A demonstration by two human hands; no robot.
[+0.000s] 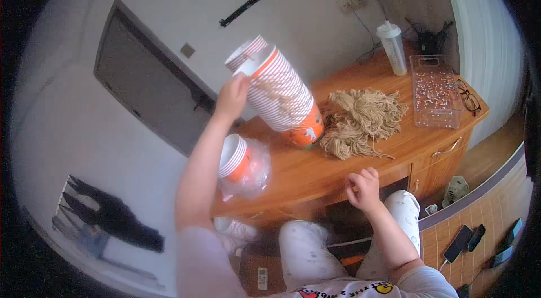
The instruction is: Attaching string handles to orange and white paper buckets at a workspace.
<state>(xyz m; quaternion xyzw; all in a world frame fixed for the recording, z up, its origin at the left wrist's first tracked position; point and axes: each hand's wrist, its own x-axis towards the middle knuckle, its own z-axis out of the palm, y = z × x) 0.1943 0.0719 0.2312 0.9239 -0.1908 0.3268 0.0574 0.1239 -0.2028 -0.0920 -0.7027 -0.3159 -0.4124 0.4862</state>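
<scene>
My left hand reaches up to the top of a tall, leaning stack of paper cups, its fingers closed at the rim. The cups are white-rimmed with orange printed sides, and tan strands lie along the stack. Another few cups tilt behind its top. My right hand hovers before the desk's front edge, above my lap, with fingers curled together. Whatever it may hold is too small to make out. Beside the tall stack lies a loose heap of tan yarn.
A shorter cup stack lies in clear plastic wrap at the left of the wooden desk. At the right are a lidded bottle, a transparent tray of small beads and eyeglasses. Phones lie lower right.
</scene>
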